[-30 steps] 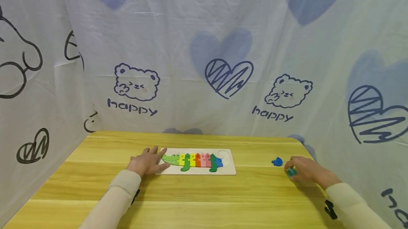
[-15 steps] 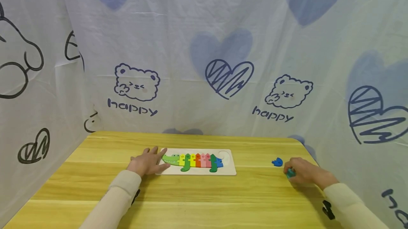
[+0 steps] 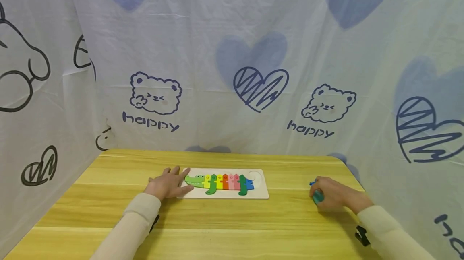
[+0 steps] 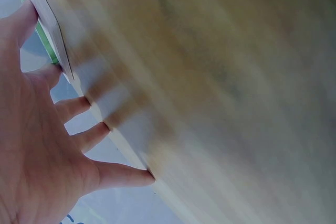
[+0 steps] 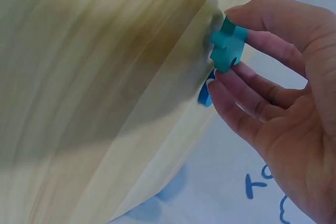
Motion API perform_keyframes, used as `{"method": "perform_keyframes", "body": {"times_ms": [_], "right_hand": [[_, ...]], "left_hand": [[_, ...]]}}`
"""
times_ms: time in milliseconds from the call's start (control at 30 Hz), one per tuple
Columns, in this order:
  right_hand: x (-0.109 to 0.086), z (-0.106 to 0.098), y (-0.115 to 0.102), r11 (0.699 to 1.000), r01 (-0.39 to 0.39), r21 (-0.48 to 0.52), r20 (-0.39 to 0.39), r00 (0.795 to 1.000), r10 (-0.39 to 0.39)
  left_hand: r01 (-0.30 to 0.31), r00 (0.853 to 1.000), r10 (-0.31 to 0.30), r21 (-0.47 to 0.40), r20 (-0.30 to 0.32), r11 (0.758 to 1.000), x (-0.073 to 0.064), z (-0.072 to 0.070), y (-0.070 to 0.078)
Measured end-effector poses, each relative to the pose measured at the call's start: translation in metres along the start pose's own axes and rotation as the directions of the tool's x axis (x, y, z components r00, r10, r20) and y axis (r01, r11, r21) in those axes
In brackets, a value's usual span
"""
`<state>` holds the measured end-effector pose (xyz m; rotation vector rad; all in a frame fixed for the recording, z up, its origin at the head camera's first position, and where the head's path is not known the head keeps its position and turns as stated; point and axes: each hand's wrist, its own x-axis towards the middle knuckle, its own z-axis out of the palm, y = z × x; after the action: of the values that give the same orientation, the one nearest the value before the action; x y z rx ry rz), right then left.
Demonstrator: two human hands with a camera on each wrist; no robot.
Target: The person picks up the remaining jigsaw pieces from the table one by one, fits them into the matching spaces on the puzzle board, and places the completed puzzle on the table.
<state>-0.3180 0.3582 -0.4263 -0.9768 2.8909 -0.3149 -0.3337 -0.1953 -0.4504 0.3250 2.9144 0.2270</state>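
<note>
My right hand (image 3: 330, 193) pinches a teal puzzle piece (image 5: 229, 45) between thumb and fingers, close over the table. Its other fingertips reach a blue puzzle piece (image 5: 206, 92), which is mostly hidden behind them in the head view. Left of the middle, my left hand (image 3: 167, 183) spreads its fingers, thumb and index on the left end of a white puzzle board (image 3: 221, 195). In the left wrist view the remaining fingertips touch the wood beside the board. A multicoloured crocodile (image 3: 224, 182) lies in the board, with a bare recess at its tail end.
The wooden table (image 3: 232, 228) runs up to a white curtain (image 3: 203, 50) printed with hearts, bears and words. More curtain hangs along the left and right sides.
My right hand has moved left with the teal puzzle piece and now covers much of the blue puzzle piece. The left hand and the board have stayed still.
</note>
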Motion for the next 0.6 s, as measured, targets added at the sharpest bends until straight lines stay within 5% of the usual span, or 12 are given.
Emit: {"method": "perform_keyframes", "body": {"times_ms": [167,600], "right_hand": [[0.011,-0.001,-0.007,0.994,0.112,-0.014,-0.039,0.993,-0.112],[0.035,0.009,-0.019,0.996,0.092,-0.006,-0.091,0.992,-0.092]], "left_hand": [[0.0,1.0,0.0,0.003,0.0,1.0,0.001,0.001,-0.001],[0.002,1.0,-0.002,-0.001,0.0,1.0,0.0,-0.001,0.0]]}}
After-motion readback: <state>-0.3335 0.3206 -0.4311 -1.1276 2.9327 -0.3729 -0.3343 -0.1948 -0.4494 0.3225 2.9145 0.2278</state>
